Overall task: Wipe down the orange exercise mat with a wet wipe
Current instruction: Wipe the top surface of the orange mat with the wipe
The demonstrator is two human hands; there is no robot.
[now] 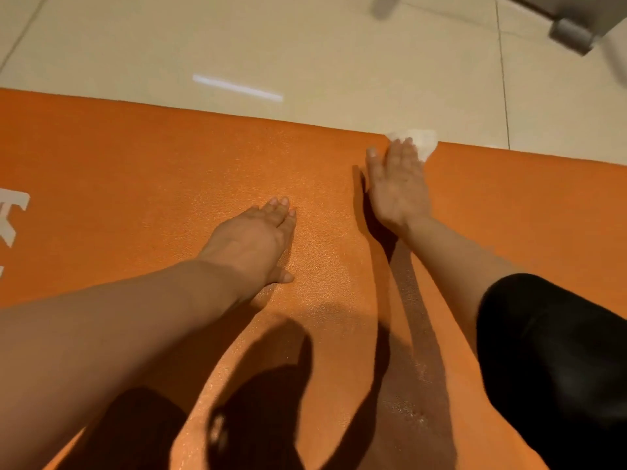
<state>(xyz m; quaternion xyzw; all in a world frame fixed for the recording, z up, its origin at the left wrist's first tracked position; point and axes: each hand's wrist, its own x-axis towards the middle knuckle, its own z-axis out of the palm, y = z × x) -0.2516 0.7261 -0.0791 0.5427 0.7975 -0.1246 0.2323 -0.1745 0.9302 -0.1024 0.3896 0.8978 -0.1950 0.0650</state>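
Tiled floor [305, 45]; orange mat [135, 157] at its far edge.
Right hand [397, 188], fingers flat, presses wet wipe [419, 142]; left hand [258, 242] flat, bracing; wipe may slide onto floor.

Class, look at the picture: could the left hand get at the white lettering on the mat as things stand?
Probably yes. The left hand lies flat on the orange mat, and only bare mat separates it from the white lettering at the left edge.

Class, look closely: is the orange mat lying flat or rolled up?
Flat: the orange mat lies spread across the tiled floor, with both hands pressing on its surface.
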